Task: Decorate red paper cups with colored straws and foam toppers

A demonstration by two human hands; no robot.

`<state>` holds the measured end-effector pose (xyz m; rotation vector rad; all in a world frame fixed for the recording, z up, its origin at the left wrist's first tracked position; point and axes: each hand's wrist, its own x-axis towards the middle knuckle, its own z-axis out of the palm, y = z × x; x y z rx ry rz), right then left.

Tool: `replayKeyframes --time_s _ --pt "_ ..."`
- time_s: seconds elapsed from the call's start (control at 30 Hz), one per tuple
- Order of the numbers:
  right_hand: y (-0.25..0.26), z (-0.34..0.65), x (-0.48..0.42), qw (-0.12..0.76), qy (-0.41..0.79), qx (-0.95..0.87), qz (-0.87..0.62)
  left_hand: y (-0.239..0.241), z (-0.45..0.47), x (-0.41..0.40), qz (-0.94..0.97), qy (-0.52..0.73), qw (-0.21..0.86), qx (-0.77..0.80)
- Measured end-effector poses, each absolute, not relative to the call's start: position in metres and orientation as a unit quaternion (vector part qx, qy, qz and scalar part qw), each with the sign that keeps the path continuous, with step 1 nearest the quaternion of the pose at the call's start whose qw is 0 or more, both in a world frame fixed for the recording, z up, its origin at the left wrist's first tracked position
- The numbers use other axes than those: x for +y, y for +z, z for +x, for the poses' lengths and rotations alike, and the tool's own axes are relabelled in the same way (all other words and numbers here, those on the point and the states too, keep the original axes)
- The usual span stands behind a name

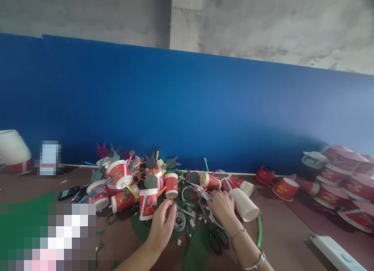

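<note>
Midway along the bench, toward its far edge, red paper cups lie heaped. Left hand: thumb and fingertip pinch an orange strip just below a small red cup. Right hand: fingers bent, beside a white cup on its side; grip cannot be told. Black-handled scissors lie near its wrist, a tape roll between both hands.

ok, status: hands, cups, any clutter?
Left hand just below a red cup, grip unclear. Right hand beside a white cup, grip unclear. Scissors and paper scraps between forearms, possible obstruction.
</note>
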<state>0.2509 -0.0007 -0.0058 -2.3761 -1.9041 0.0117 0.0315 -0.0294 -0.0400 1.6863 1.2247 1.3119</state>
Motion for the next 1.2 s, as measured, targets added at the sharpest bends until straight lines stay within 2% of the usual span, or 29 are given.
replayKeyframes --time_s 0.4,0.63,0.77,0.9,1.03,1.2 --pt "-0.005 0.269 0.001 0.023 0.031 -0.648 -0.761 -0.042 0.031 -0.031 0.644 0.501 0.335 0.471" --pt "0.023 0.259 -0.008 0.035 -0.004 -0.646 -0.762 -0.043 0.030 -0.027 0.656 0.489 0.311 0.484" --pt "0.048 0.243 -0.025 0.112 -0.034 -0.671 -0.732 -0.042 0.030 -0.026 0.657 0.483 0.322 0.481" --pt "0.056 0.215 -0.043 0.250 0.050 -0.759 -0.599 -0.045 0.030 -0.026 0.661 0.483 0.318 0.479" --pt "0.048 0.191 -0.051 0.280 0.048 -0.801 -0.526 -0.050 0.031 -0.026 0.669 0.483 0.289 0.486" --pt "0.039 0.186 -0.049 0.257 0.025 -0.811 -0.526 -0.050 0.032 -0.028 0.688 0.492 0.241 0.476"
